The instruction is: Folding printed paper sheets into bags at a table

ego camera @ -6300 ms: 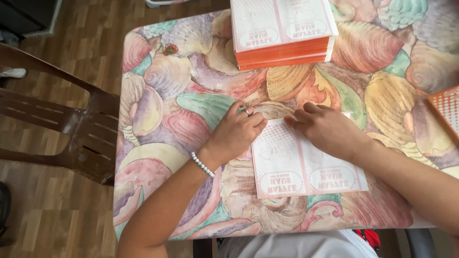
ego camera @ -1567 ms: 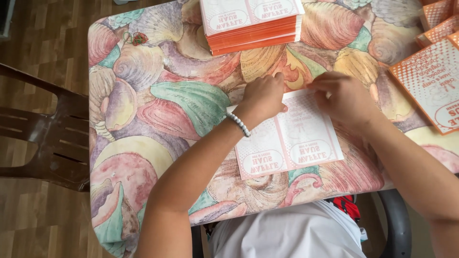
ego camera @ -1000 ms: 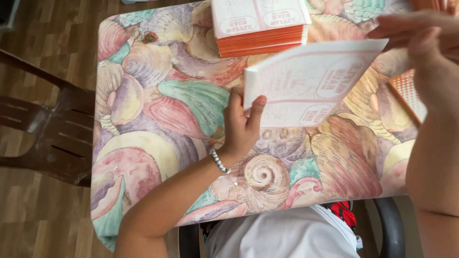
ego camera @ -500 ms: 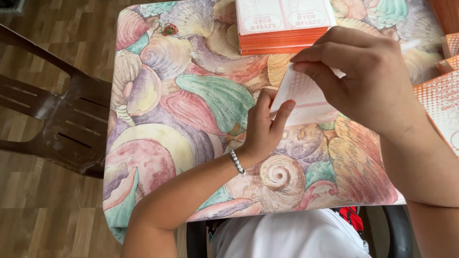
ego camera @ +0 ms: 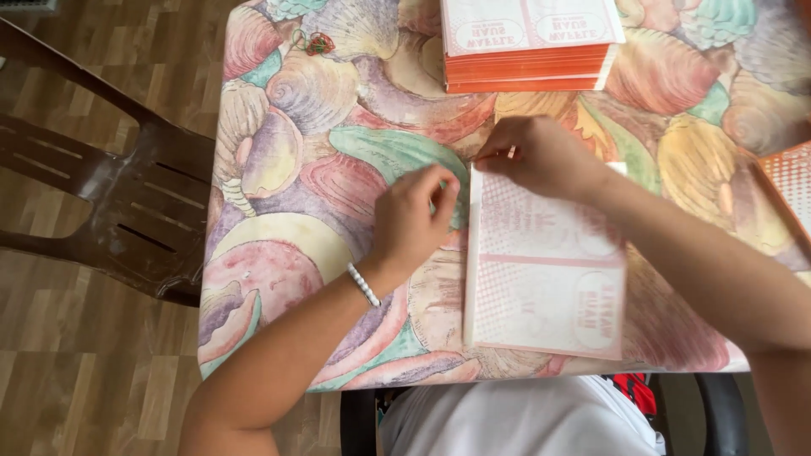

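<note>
1. Biggest thing in view: the surface, covered in a glossy cloth printed with big pastel seashells, filling most of the frame.
2. Off to the left, a dark brown slatted plastic chair stands on the wood-look floor, right up against the surface's edge.
3. Front and centre, a flat pink-and-white printed cardboard sheet lies on the surface close to the near edge, just in front of the person's white-clad lap.
4. At the far edge, a tidy stack of the same printed sheets with orange edges sits well apart from the flat sheet.
5. At the right border, an orange dotted sheet peeks in, mostly cut off.
6. The right hand is down on the sheet's far left corner, fingers curled and pressed onto the card; its grip is closed on that corner.
7. The left hand sits just beside the sheet's left edge, fingers bent loosely, tips close to the edge; whether they touch it is hard to tell, and the grip holds nothing.
8. A white beaded bracelet circles the left wrist.
9. Smallest: a tangle of red and green rubber bands near the far left corner.
</note>
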